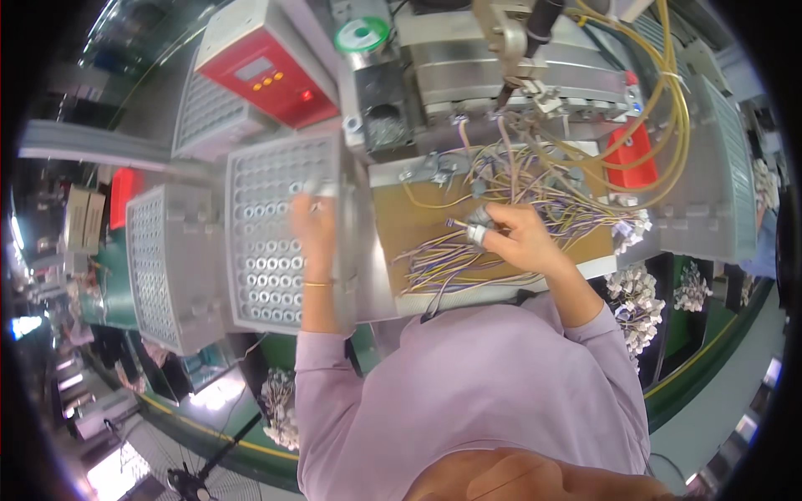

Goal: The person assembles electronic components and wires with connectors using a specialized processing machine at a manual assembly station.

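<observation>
My left hand [313, 219] reaches up over a grey perforated tray [271, 242] full of small round parts, its fingertips pinching at one part near the tray's upper right. My right hand [516, 238] rests on a brown work board [418, 221], fingers closed on a thin multicoloured wire [455, 224] with a small end piece. Bundles of purple, yellow and white wires [535, 179] spread across the board around that hand. Whether the left fingers hold a part is hidden.
A second perforated tray [163, 267] lies to the left. A red box with buttons [267, 71], a solder spool [362, 35] and a grey fixture with yellow cables [668, 100] stand behind. White connector clusters [639, 301] hang at the right edge.
</observation>
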`<action>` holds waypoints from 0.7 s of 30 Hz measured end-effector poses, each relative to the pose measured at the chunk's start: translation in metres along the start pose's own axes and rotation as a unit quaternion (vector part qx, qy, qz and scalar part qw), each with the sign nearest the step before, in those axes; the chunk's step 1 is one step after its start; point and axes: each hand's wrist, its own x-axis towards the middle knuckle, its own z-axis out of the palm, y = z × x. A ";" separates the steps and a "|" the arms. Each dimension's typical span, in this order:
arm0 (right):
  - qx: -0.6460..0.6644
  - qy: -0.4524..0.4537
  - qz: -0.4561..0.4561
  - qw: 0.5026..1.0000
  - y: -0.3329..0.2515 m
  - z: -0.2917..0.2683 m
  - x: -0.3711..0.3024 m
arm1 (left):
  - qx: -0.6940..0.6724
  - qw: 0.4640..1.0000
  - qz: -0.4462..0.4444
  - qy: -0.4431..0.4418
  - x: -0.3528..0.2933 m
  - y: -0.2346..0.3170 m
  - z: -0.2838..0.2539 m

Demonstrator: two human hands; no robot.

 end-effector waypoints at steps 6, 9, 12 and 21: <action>0.021 0.025 0.017 0.999 -0.008 -0.005 -0.009 | 0.427 0.898 -0.003 0.107 0.024 -0.066 0.004; 0.028 0.049 -0.004 0.998 -0.013 0.000 -0.002 | 0.166 0.980 -0.107 0.031 0.032 -0.054 -0.007; 0.045 0.067 -0.004 0.997 -0.013 -0.001 0.004 | -0.159 0.977 -0.139 0.017 0.022 -0.007 -0.011; 0.064 0.090 -0.023 0.994 -0.011 0.002 0.010 | -0.556 0.762 -0.183 -0.277 -0.044 0.138 0.003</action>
